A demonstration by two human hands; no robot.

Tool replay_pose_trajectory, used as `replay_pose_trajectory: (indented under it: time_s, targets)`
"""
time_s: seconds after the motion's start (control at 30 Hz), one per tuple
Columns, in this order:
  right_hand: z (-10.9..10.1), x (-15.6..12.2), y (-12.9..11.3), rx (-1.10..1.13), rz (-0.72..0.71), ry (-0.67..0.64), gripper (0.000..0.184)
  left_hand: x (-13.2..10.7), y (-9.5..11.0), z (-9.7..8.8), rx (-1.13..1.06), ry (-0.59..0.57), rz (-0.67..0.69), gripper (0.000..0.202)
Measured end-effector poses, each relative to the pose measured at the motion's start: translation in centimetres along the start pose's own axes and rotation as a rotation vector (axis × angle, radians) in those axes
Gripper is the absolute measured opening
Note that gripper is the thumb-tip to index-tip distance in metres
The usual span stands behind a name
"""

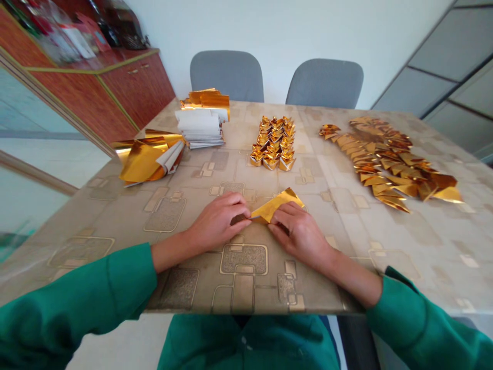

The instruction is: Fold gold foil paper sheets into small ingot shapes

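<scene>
A folded sheet of gold foil paper [278,202] lies on the patterned table [246,267] right in front of me. My left hand [217,220] has its fingers curled down and pinches the paper's left corner. My right hand [298,231] presses its fingers on the paper's lower right edge. Both hands rest on the tabletop, touching the same sheet.
Rows of finished gold ingot shapes [274,144] sit mid-table. A spread of folded gold triangles [389,162] lies at the right. Stacks of gold-and-white sheets [202,121] and loose gold sheets [148,156] are at the left. Two grey chairs [227,74] stand beyond; a wooden cabinet [127,87] is at the far left.
</scene>
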State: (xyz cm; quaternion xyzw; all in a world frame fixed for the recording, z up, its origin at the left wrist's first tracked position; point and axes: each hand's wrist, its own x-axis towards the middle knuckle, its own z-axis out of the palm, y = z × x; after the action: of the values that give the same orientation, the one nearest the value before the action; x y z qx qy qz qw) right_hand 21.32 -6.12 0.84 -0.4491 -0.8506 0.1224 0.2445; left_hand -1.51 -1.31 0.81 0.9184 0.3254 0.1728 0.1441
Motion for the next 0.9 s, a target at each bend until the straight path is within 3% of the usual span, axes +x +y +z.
replay_pose_trajectory:
  time_s: [0.13,0.6,0.9]
  targets:
    - [-0.2,0.6,0.5,0.026,0.024,-0.022,0.023,0.1,-0.4,0.3,-0.053,0.04,-0.06,0.014]
    - [1.1,2.1,1.3,-0.261,0.051,-0.048,0.022,0.3,0.0,0.6,-0.041,0.075,-0.228,0.013]
    - [1.3,2.0,1.3,-0.266,0.13,-0.048,0.017,0.2,0.1,0.6,-0.008,0.073,-0.245,0.012]
